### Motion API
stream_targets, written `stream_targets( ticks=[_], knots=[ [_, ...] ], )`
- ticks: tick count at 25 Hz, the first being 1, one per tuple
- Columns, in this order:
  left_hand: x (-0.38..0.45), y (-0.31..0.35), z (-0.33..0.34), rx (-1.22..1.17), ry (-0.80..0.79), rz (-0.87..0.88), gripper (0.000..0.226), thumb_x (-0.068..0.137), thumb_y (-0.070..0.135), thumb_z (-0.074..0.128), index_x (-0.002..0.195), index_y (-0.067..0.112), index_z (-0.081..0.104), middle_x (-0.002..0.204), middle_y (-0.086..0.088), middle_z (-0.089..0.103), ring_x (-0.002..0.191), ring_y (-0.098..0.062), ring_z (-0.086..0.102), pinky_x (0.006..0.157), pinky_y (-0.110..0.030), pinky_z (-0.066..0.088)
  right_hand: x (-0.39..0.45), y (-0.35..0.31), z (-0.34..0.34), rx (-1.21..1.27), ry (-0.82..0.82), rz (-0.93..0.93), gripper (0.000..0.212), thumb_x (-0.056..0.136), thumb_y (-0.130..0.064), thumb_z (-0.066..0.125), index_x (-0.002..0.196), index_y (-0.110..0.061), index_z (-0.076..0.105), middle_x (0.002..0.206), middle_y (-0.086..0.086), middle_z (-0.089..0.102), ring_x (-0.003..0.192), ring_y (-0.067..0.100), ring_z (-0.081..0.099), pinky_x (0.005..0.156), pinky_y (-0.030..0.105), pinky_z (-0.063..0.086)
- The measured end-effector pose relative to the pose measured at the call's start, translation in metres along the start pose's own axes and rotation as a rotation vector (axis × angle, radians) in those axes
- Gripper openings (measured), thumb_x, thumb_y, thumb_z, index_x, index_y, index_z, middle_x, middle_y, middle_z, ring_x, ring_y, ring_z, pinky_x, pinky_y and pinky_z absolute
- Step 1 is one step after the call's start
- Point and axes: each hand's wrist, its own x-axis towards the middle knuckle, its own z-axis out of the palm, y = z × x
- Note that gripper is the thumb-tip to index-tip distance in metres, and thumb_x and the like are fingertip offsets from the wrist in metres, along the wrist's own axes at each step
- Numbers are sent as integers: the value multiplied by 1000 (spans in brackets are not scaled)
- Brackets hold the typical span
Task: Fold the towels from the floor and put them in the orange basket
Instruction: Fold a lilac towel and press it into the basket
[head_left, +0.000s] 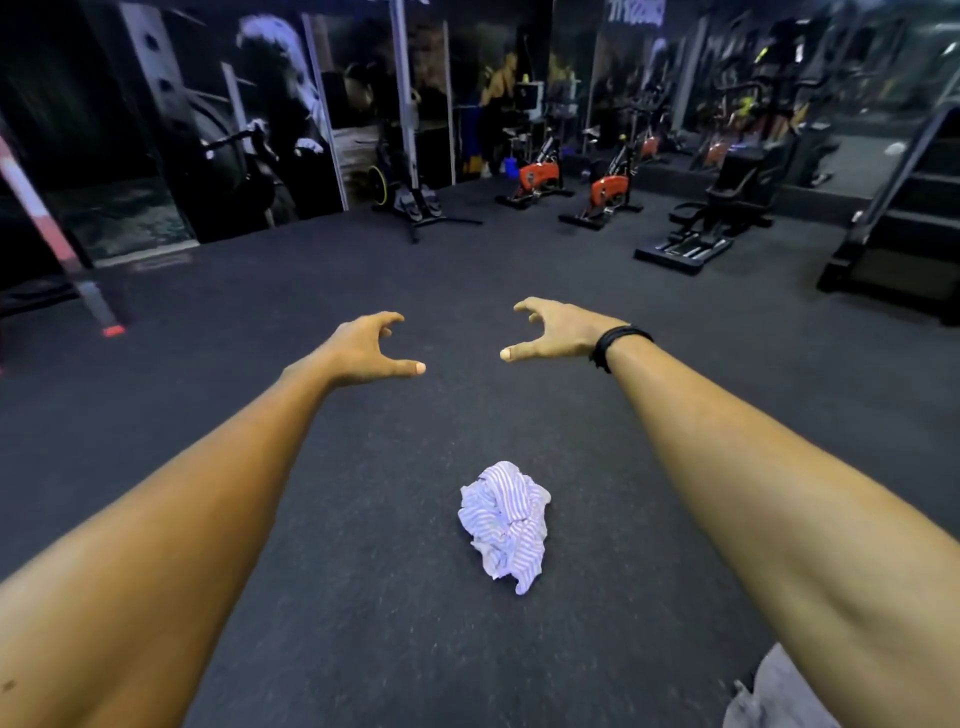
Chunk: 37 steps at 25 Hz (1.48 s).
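A striped towel (504, 525) — thin white cloth with fine purple lines, crumpled into a loose ball — lies on the dark, speckled rubber floor (363, 597) of a gym, between a person's two outstretched bare forearms. The left hand (366, 348) and right hand (553, 330) reach forward well beyond the towel, apart from each other, fingers spread and hooked like claws with thumbs pointing inward; neither has hold of anything. A black band (618, 343) wraps the right wrist. A patch of grey fabric (779, 691) shows at the lower right edge. Across the floor, two orange-and-black exercise bikes (602, 192) stand before a mirrored wall (753, 78), with a black stepping machine (711, 218) and a stair-climber (909, 208) to the right — all well clear of the towel. Large dark wall murals (270, 104) fill the left side.
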Motion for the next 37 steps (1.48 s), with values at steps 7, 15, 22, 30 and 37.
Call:
stream_targets(
  ticks=[7,15,22,30,37],
  knots=[
    [145,6,58,-37,-115,-5,89,73,47,76,147,20,33,144,-8,45,131,-26,45,105,-40,38,105,96,-21,18,-50,131,89,78,-57,69,149,-22,28,152,6,35,137,24,38,107,37,33],
    [323,-44,152,-18,-315,15,86,75,40,77,146,16,34,144,-10,45,132,-26,44,106,-37,36,249,201,43,46,-110,270,86,80,-51,69,148,-16,29,154,5,32,138,24,35,110,37,33],
    [507,-135,285,42,-592,25,89,72,37,80,145,13,36,144,-12,45,131,-27,46,107,-37,37,416,311,151,56,-204,505,80,83,-50,66,146,-16,30,153,6,33,138,28,35,109,50,34],
    [615,-246,477,46,-795,-4,84,75,32,78,145,11,36,146,-11,43,131,-28,46,107,-36,35,511,431,361,66,-377,637,75,88,-48,61,148,-15,31,152,6,35,137,26,37,106,38,34],
    [620,-351,645,10,-882,-75,81,74,33,79,142,15,40,137,-12,49,120,-29,51,92,-33,40,526,517,555,95,-496,662,59,93,-42,56,140,-12,37,145,11,41,127,32,45,100,45,42]
  ],
)
